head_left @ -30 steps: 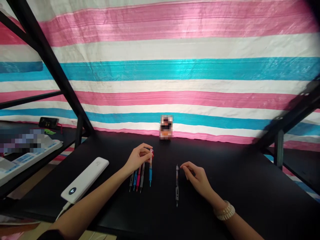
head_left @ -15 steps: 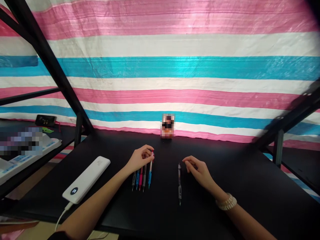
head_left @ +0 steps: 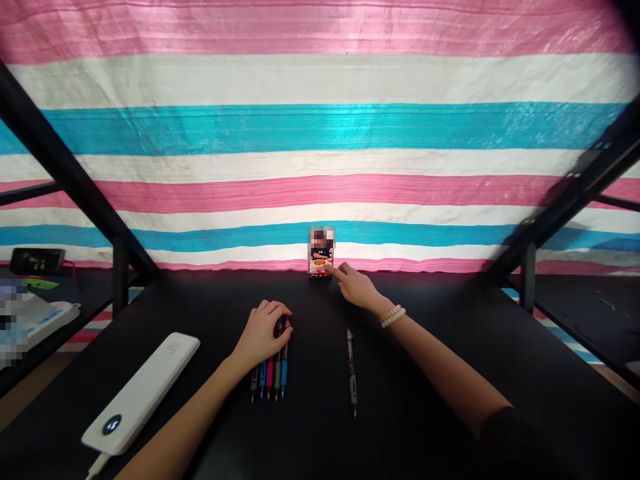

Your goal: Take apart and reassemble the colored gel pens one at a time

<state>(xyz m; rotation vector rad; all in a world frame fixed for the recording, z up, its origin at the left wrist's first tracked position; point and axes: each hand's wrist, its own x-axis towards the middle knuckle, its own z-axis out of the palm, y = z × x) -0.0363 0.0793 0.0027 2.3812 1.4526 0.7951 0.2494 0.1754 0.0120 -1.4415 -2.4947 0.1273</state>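
My left hand [head_left: 263,331] is curled over the upper ends of a row of several pens lying side by side. Its thumb and fingertips are on the rightmost one, a blue-gripped pen [head_left: 285,372]; beside that lie a grey pen [head_left: 277,381], a pink pen [head_left: 270,379] and others. Farther forward, my right hand [head_left: 357,287] stretches its index finger to the lower right of a small upright lit picture [head_left: 321,265], probably a phone screen. Whether the fingertip touches it, I cannot tell. A single grey pen [head_left: 352,373] lies apart, right of the row.
On the left lies a white power bank [head_left: 145,390] with a cable plugged in. A white power strip [head_left: 55,317] and a dark device with a display [head_left: 37,261] are on the side surface. Black frame bars [head_left: 95,193] and a striped sheet [head_left: 320,80] bound the black table.
My right hand has moved forward and left, from near the single pen to the upright picture. My left hand has lowered the blue pen in line with the row. The view has shifted right.
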